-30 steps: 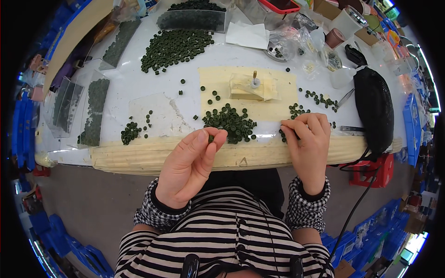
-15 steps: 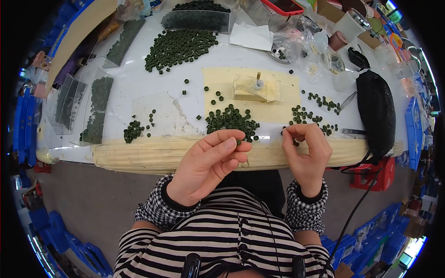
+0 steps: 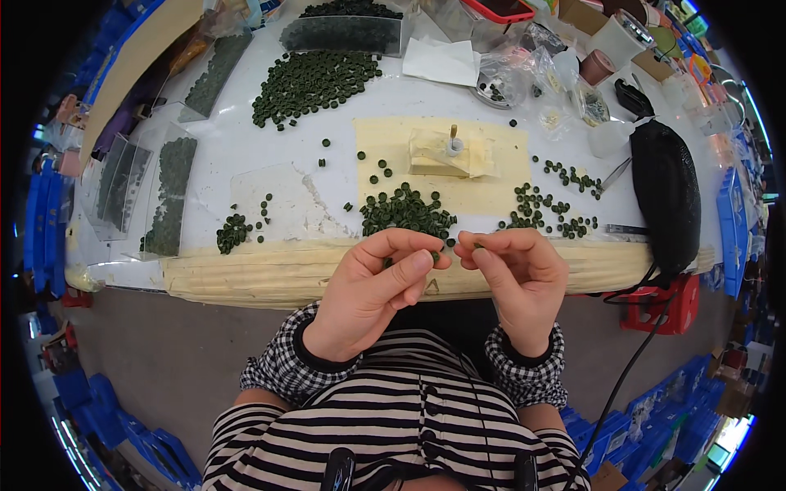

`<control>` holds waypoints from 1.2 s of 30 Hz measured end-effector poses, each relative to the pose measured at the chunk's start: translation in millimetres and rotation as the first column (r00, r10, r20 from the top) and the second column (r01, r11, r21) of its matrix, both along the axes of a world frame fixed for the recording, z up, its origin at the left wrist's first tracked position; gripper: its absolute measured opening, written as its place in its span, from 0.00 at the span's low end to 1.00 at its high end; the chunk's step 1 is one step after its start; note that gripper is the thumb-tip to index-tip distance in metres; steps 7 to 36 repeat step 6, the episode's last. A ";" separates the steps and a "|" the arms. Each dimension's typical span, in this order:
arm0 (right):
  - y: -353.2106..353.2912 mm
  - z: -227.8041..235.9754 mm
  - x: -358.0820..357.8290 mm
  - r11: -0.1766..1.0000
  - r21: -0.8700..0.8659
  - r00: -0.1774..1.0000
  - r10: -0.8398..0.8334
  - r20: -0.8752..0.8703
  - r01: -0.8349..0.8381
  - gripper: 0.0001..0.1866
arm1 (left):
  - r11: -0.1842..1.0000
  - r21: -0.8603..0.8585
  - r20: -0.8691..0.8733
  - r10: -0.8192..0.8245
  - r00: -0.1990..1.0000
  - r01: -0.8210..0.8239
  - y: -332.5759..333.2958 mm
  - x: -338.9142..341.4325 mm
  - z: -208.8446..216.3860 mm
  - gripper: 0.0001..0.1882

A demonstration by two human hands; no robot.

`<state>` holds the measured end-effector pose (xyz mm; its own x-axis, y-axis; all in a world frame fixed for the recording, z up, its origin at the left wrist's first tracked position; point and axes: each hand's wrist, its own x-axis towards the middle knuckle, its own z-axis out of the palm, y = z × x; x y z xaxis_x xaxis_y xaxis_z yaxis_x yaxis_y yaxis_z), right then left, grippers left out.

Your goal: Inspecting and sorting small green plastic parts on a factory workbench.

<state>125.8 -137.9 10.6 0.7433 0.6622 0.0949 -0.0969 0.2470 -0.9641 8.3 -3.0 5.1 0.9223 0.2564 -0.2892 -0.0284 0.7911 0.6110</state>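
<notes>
Above the padded front edge of the table, my left hand (image 3: 364, 282) pinches a small dark green round piece (image 3: 435, 256) between thumb and fingers. My right hand (image 3: 524, 282) is closed close beside it, with a similar dark green piece (image 3: 477, 245) showing between thumb and forefinger. The fingertips of both hands nearly meet. Just beyond them lies a heap of the same pieces (image 3: 407, 211), and more are scattered (image 3: 532, 200) to the right. Farther back stands a taped block (image 3: 442, 164) with a white cup and an upright stick, on cream paper (image 3: 377, 135).
A large heap of green pieces (image 3: 307, 86) lies at the back, near filled clear trays (image 3: 340, 37). At left are more trays (image 3: 170, 192) and a small pile (image 3: 235, 235). A black bag (image 3: 663, 196) and tweezers (image 3: 616, 174) lie at right.
My right hand has moved left from the scattered pieces to beside my left hand, a green piece now showing in its fingers. My left hand has barely shifted.
</notes>
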 end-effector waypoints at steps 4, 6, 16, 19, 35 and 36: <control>-0.8 -9.0 1.5 0.992 0.060 0.992 0.111 -0.057 -0.108 0.08 | 0.999 0.038 0.025 0.011 1.000 -0.012 -1.2 2.0 -1.0 0.10; -2.4 -18.2 3.9 0.986 0.079 0.989 0.149 -0.025 -0.147 0.10 | 0.996 0.086 0.037 -0.004 0.999 0.001 -1.2 2.8 0.6 0.09; -2.4 -18.2 3.9 0.986 0.079 0.989 0.149 -0.025 -0.147 0.10 | 0.996 0.086 0.037 -0.004 0.999 0.001 -1.2 2.8 0.6 0.09; -2.4 -18.2 3.9 0.986 0.079 0.989 0.149 -0.025 -0.147 0.10 | 0.996 0.086 0.037 -0.004 0.999 0.001 -1.2 2.8 0.6 0.09; -2.4 -18.2 3.9 0.986 0.079 0.989 0.149 -0.025 -0.147 0.10 | 0.996 0.086 0.037 -0.004 0.999 0.001 -1.2 2.8 0.6 0.09; -2.4 -18.2 3.9 0.986 0.079 0.989 0.149 -0.025 -0.147 0.10 | 0.996 0.086 0.037 -0.004 0.999 0.001 -1.2 2.8 0.6 0.09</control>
